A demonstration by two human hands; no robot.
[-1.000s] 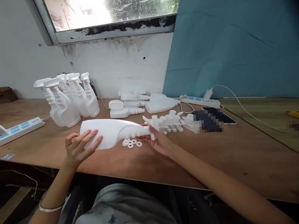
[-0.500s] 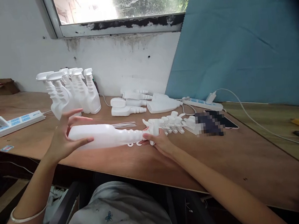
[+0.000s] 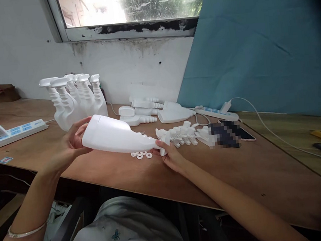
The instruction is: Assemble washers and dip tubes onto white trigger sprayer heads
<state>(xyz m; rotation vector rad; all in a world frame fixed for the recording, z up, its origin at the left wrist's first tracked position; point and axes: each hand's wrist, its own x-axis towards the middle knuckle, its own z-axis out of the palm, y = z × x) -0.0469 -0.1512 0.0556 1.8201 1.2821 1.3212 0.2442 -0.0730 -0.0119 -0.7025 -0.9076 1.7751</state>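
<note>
Figure: white plastic bottle [image 3: 109, 135] with ribbed neck, held above the brown wooden worktop [image 3: 267, 170]; long axis slopes down rightward from left fingers [image 3: 79, 127] clasping its base to right fingers [image 3: 163, 145] pinching the white plastic trigger head [image 3: 166, 136].

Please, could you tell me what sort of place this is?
Probably a small workshop, though I cannot be certain: white spray bottles stand grouped on a wooden table, while headless bottles and a row of loose white spray heads lie farther right.
</note>
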